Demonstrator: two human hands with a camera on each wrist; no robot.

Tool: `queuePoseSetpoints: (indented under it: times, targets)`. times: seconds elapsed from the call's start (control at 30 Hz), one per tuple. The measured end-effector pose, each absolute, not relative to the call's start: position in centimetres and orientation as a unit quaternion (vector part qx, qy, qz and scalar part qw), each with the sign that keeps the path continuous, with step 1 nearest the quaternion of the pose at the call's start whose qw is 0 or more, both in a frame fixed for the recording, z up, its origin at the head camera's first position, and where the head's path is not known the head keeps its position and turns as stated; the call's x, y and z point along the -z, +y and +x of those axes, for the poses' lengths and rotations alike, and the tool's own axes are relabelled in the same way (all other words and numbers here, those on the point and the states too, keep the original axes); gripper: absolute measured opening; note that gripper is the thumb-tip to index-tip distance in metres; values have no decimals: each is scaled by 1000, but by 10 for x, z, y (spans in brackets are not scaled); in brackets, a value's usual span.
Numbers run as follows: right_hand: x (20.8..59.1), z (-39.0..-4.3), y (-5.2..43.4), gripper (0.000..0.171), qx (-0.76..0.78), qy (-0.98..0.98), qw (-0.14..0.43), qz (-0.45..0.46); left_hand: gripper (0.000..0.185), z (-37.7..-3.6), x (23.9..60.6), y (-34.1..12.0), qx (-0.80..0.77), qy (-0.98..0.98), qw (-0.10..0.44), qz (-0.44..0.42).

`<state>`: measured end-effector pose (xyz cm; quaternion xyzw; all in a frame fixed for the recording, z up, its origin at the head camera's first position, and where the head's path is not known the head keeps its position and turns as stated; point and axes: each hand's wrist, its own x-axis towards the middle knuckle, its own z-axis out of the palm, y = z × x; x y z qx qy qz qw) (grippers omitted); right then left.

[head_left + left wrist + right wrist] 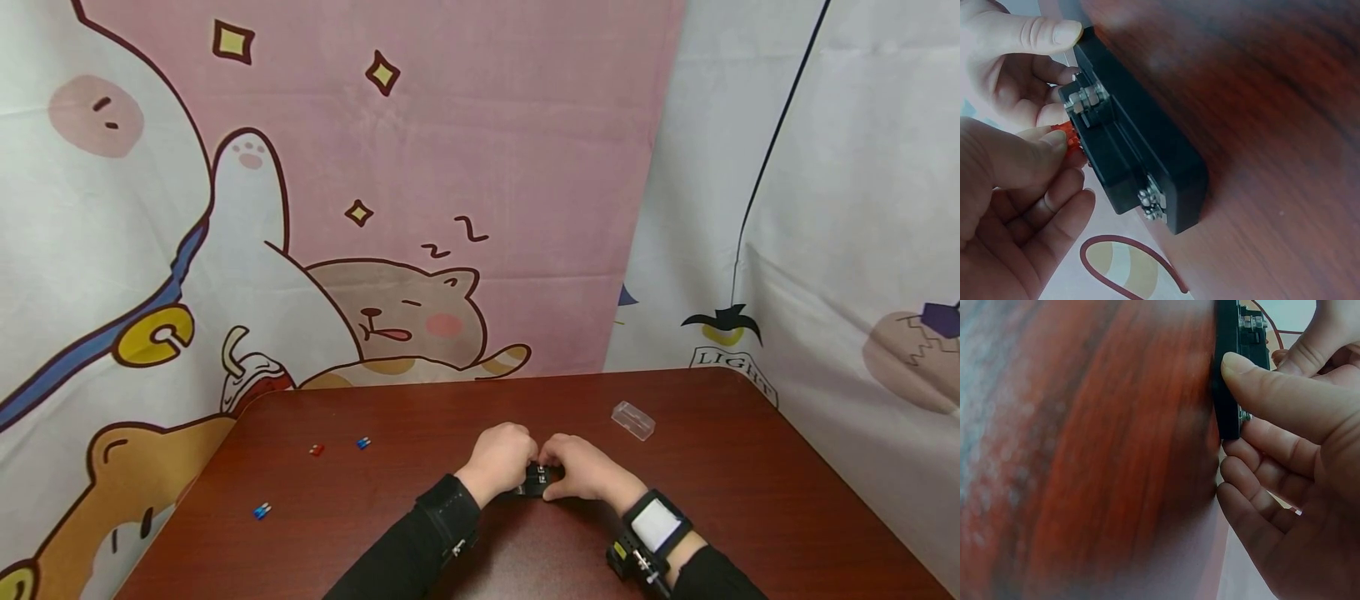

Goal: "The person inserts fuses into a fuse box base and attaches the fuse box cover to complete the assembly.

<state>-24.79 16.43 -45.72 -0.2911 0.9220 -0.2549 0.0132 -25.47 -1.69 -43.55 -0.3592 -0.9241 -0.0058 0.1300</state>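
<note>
A black fuse block (536, 480) with metal screw terminals (1152, 200) lies on the table between both hands. My right hand (592, 472) grips one end of it; in the right wrist view the thumb (1260, 381) lies along its edge and the other fingers curl beneath. My left hand (502, 457) pinches a small red blade fuse (1070, 136) between thumb and fingertips, right at the block's top face. In the left wrist view the fingers cover most of that fuse, so how deep it sits in the block is hidden.
A clear plastic cover (633, 420) lies behind and right of my right hand. To the left are a red blade fuse (317, 450) and two blue ones, one farther back (363, 443) and one nearer (262, 511). A printed cloth (555, 208) hangs behind the brown table (405, 417).
</note>
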Motion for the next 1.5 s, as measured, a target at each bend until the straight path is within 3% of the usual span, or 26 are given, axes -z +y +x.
queuePoseSetpoints:
  times: [1.5]
  targets:
    - [459, -249, 166, 37, 256, 919, 2, -301, 11, -253, 437, -9, -37, -923, 144, -356]
